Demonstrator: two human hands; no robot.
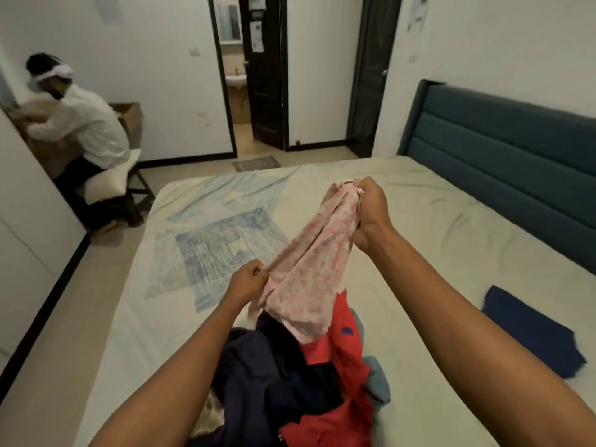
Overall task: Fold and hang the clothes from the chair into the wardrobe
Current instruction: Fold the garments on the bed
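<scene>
While a seated person bends over boxes at far left, the left hand pinches the pink floral garment's lower edge; the right hand grips its bunched top, above the clothes pile on the bed. Folded navy cloth lies right.

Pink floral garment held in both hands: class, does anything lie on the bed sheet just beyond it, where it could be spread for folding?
Nothing visible: beyond the pink floral garment the pale sheet lies bare.
</scene>
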